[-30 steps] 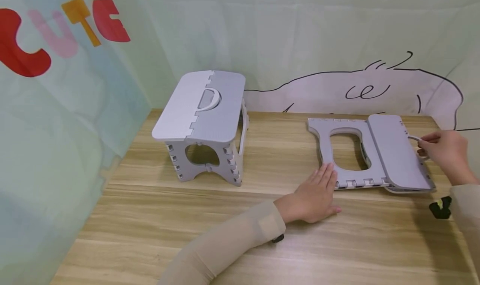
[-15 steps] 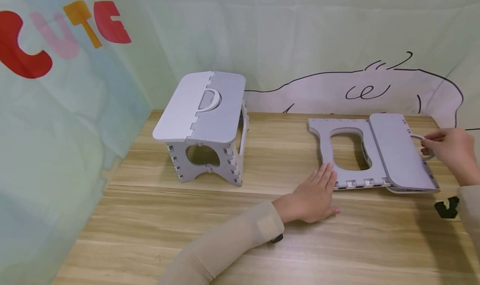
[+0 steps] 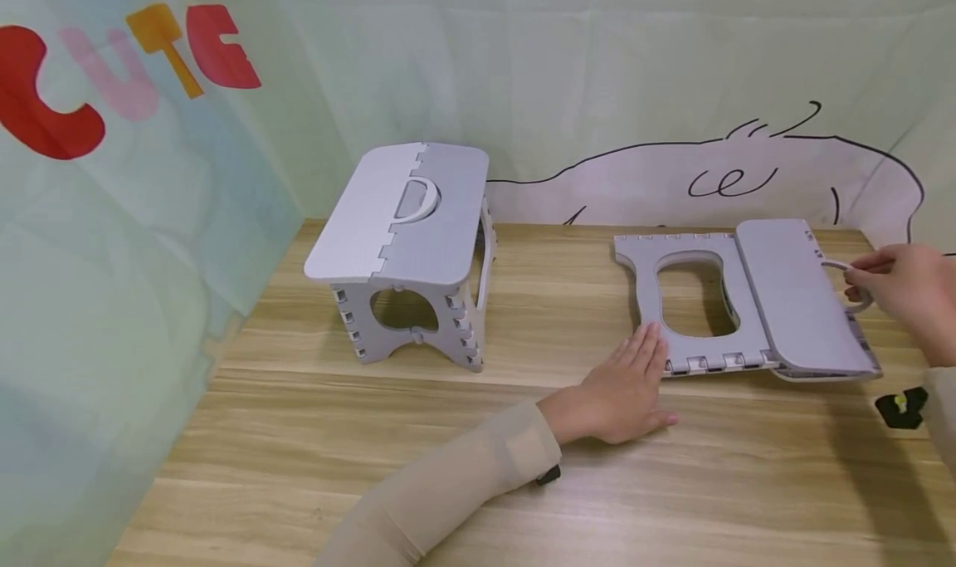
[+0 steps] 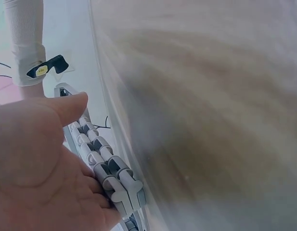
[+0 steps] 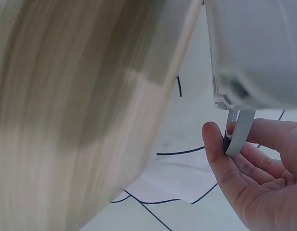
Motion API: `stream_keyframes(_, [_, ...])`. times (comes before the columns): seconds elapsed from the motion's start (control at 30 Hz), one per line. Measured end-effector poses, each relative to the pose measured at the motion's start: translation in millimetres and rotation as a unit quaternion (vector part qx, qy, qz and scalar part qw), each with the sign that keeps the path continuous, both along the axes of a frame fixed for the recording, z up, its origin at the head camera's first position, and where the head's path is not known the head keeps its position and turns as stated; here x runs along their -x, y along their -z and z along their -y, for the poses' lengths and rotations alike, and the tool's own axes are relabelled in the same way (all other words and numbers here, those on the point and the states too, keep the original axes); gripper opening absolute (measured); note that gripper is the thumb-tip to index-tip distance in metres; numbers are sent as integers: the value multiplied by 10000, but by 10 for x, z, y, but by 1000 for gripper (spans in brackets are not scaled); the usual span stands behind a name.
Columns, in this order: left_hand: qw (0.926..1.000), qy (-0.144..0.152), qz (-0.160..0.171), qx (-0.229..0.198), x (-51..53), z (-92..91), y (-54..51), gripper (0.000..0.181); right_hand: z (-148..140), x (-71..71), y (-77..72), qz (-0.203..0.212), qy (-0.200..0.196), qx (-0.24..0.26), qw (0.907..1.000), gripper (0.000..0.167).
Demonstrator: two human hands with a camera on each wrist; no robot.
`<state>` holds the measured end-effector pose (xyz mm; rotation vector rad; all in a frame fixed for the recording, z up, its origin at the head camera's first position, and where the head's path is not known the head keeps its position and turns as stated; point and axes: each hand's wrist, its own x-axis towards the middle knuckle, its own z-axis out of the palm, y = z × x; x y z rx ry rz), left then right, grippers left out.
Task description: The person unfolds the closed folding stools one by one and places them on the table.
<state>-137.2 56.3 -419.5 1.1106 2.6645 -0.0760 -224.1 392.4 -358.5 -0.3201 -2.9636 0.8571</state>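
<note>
A grey folding stool (image 3: 773, 293) lies folded flat at the right of the table, its leg frame to the left and seat panel to the right. The fingers of my left hand (image 3: 623, 388) lie straight on the frame's near left corner. Hinge knuckles (image 4: 97, 149) along the stool's edge show beside that palm in the left wrist view. My right hand (image 3: 907, 297) pinches the curved carry handle (image 5: 240, 132) between thumb and fingers at the seat's right edge. The seat panel is tilted, its handle side raised off the table.
A second grey stool (image 3: 403, 218) stands unfolded on the wooden table (image 3: 358, 451), to the left, with its handle in the seat top. Behind and at the left hang printed cloths (image 3: 597, 77). Each wrist carries a small black device (image 3: 901, 408).
My right hand has moved slightly right and upward with the handle, and the seat panel has tilted up and opened a little. The left hand has hardly moved.
</note>
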Motion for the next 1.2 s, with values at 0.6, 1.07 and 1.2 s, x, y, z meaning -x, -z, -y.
stream_keyframes(0.6, [9994,-21,139,-326,-4,63,2,89,85,-61,-183,-390,-212,207,9988,17])
stream_keyframes(1.07, [9980,-89,220,-578,-15,80,-3,87,134,-72,-292,-639,-258,149,9975,21])
stream_keyframes(1.2, [9972,-160,262,-678,-20,84,-10,85,163,-68,-334,-712,-279,178,9969,22])
